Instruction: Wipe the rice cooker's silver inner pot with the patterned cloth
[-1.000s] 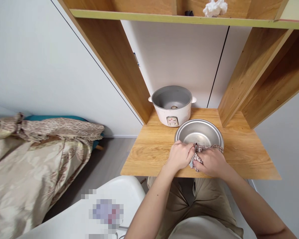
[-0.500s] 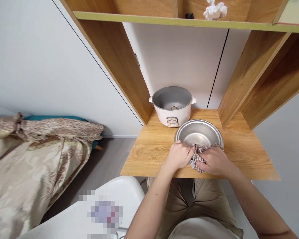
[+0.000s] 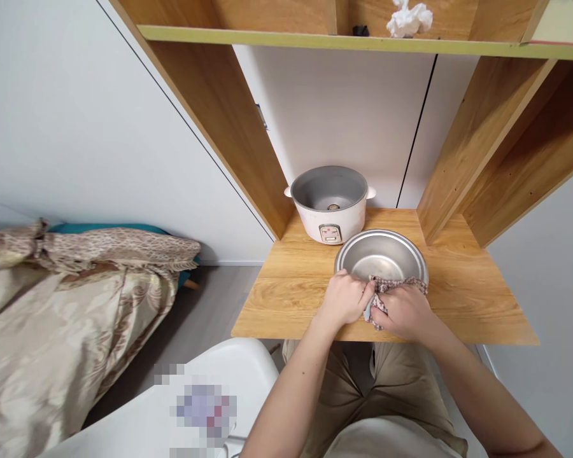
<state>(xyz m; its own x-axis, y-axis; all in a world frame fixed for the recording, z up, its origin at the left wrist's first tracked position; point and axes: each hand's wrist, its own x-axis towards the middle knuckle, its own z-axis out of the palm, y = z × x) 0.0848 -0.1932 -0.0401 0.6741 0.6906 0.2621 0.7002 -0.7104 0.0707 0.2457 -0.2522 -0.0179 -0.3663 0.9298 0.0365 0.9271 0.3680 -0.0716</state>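
Observation:
A silver metal inner pot point(image 3: 381, 253) stands on the wooden desk, its open top facing up. My left hand point(image 3: 346, 298) is closed on the near-left part of its rim, the thumb beside the cloth. In my right hand point(image 3: 405, 310) is a brown-and-white patterned cloth point(image 3: 378, 287), bunched over the near rim of the pot. The fingers of that hand are curled and partly hidden by the cloth. Just behind and to the left of the pot sits the white rice cooker body point(image 3: 310, 217), without a lid, its grey inside showing.
The wooden desktop point(image 3: 277, 299) has upright panels at both sides. A shelf point(image 3: 286, 37) above holds crumpled white tissue point(image 3: 409, 20) and a small black object point(image 3: 361, 30). At lower left are a white chair point(image 3: 239, 362) and a bed with a patterned cover point(image 3: 119, 318).
My right hand has shifted slightly left and toward the pot's inside with the cloth, and less cloth hangs below the rim. My left hand and the pot stay in place.

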